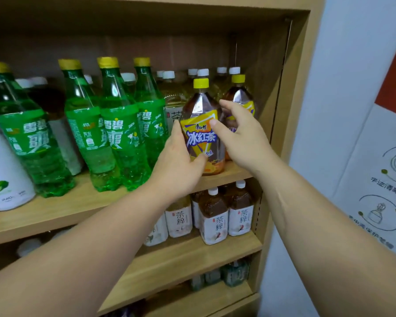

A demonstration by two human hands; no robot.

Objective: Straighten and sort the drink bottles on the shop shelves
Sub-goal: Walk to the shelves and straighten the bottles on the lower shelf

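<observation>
Both forearms reach up to the shelf [78, 202]. Left hand [181, 161] grips the front tea bottle [200, 104] low on its label, thumb curled across the front. Right hand [245, 138] holds it higher, thumb in front, fingers round its far side. The bottle stands upright at the shelf edge. A second tea bottle [239, 96] stands just behind the right fingers; green bottles [121, 124] stand left of the left fingers.

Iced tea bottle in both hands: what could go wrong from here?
The iced tea bottle stands near the front edge of the shelf; a tug from the left hand could tip it off. The right hand reaches behind it and might knock the second iced tea bottle.
</observation>
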